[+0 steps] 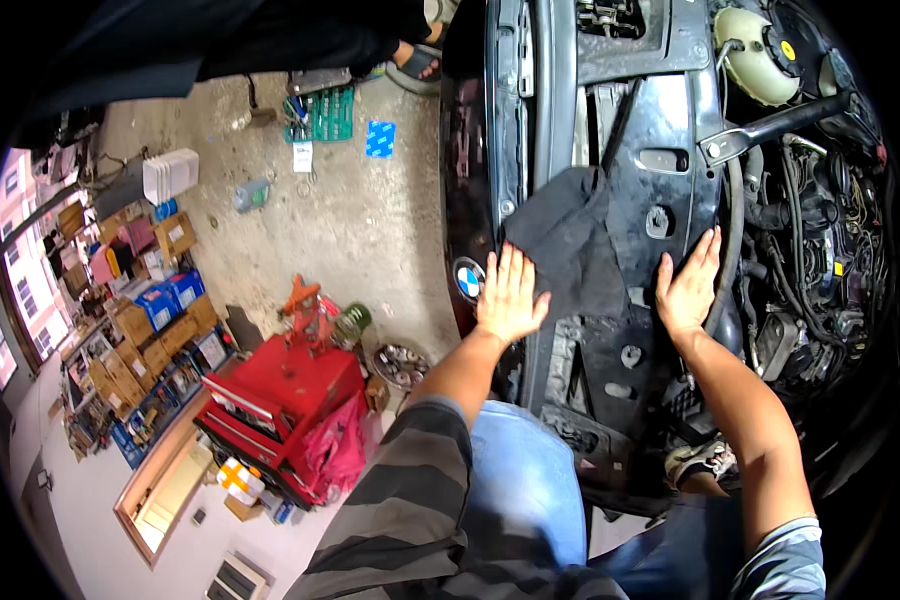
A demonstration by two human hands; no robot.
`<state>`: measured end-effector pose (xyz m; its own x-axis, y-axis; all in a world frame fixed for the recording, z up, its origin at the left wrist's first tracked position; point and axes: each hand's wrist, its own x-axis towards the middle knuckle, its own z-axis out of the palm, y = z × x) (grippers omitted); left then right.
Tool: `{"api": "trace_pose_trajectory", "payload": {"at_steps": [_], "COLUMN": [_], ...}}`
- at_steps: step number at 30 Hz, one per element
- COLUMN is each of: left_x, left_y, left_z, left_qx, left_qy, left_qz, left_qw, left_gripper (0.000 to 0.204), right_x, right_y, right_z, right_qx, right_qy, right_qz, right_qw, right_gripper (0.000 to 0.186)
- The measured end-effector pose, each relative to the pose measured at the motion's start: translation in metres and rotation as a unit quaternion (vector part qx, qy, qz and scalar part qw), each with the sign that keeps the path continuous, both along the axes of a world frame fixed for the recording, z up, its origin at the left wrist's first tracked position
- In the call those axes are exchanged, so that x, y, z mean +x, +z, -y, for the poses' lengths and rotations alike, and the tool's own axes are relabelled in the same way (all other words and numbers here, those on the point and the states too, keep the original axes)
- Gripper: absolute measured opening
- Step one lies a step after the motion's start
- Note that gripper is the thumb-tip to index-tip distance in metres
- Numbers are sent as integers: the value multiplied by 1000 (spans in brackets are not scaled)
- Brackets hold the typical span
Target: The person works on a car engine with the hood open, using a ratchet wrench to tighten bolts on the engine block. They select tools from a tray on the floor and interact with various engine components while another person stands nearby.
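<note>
My left hand lies flat, fingers outstretched, on the front edge of a black car, right beside a round blue-and-white emblem. Its fingertips reach the edge of a dark cloth draped over the front crossmember. Farther right, my right hand rests with thumb and fingers spread along the inner edge of the black metal front panel, beside the engine bay. Neither hand holds anything.
Above the engine sits a pale plastic reservoir near a black strut bar. Left on the floor stand a red tool cabinet, an orange jack stand and a green tool case. Another person's sandaled foot shows at the top.
</note>
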<state>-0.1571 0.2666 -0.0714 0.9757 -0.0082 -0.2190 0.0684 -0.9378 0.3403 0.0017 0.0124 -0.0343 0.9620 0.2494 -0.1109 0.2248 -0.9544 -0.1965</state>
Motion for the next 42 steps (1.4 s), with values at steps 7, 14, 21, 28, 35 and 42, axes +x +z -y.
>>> {"api": "trace_pose_trajectory", "payload": {"at_steps": [7, 14, 21, 28, 35, 42], "left_x": [1, -20, -19, -61, -226, -265], "left_y": [9, 6, 10, 22, 0, -12], "left_z": [-9, -10, -15, -121, -259, -320], "left_qx": [-57, -112, -81, -139, -172, -147], "left_qy": [-20, -55, -147, -340, -112, -82], "left_qz": [75, 184, 198, 113, -14, -89], "left_qw": [995, 975, 966, 923, 979, 982], "left_gripper": [68, 57, 56, 61, 57, 52], "right_x": [-5, -14, -90, -172, -182, -205], "right_y": [10, -1, -16, -10, -22, -14], "right_z": [9, -35, -88, -145, -129, -102], "right_qx": [44, 7, 21, 10, 102, 190], "right_qy": [-19, -228, -128, -185, -158, -123], "right_qz": [-33, -79, -175, -255, -209, -171], "right_qw": [998, 970, 976, 949, 960, 959], "right_gripper": [85, 88, 66, 66, 66, 64]}}
